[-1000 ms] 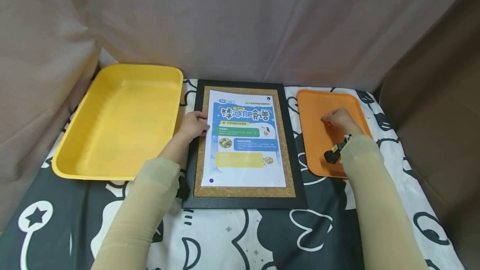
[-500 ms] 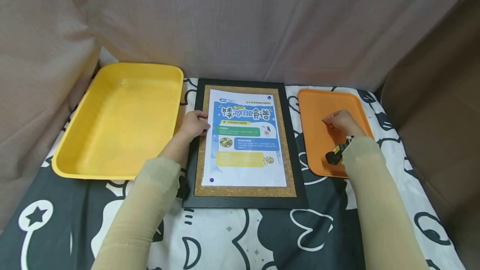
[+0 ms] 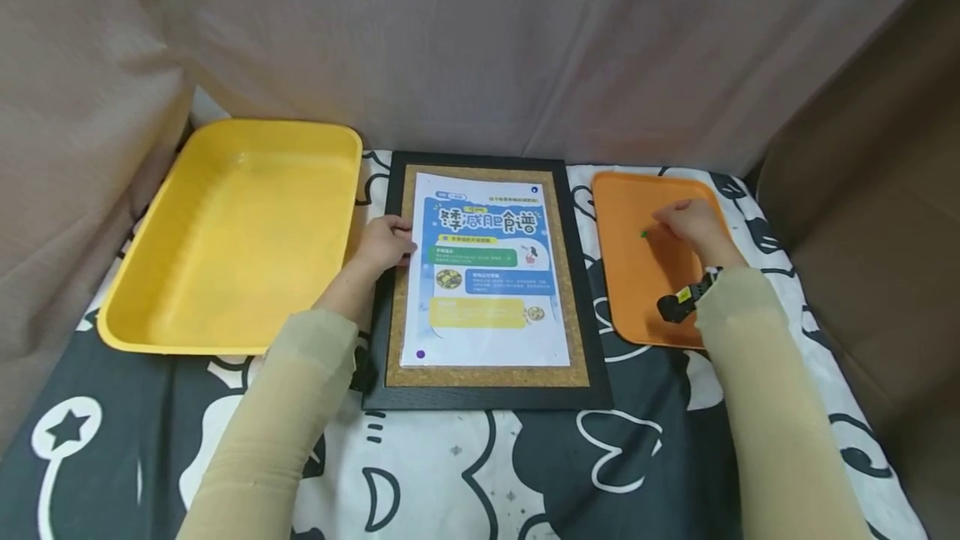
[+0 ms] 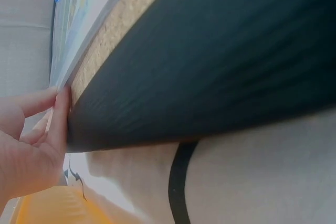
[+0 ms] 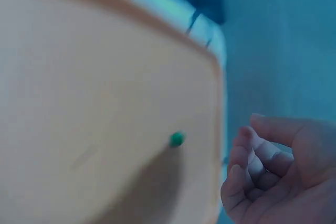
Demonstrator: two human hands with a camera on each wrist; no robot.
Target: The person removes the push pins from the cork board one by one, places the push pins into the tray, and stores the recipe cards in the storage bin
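Observation:
A printed sheet (image 3: 487, 340) lies on a black-framed cork board (image 3: 487, 377) in the middle of the head view. Round dark-purple pin heads sit in its upper right corner and lower left corner. My left hand (image 3: 384, 243) reaches over the frame's left side and pinches the sheet's left edge; the left wrist view shows thumb and fingers (image 4: 61, 116) meeting at that edge. On the orange tray (image 3: 626, 290) lies a small green object (image 5: 177, 139), probably a pin. My right hand (image 3: 692, 225) hovers just right of it, fingers loosely curled, with nothing visible between them.
A large yellow tub (image 3: 232, 257) stands left of the board. A patterned black-and-white cloth (image 3: 450, 473) covers the table. Grey-brown curtains (image 3: 465, 40) hang behind and at both sides. A dark camera (image 3: 678, 304) is strapped at the right wrist.
My right hand has drawn up and right, away from the small green object, which stays on the tray. My left hand keeps its place at the sheet's edge.

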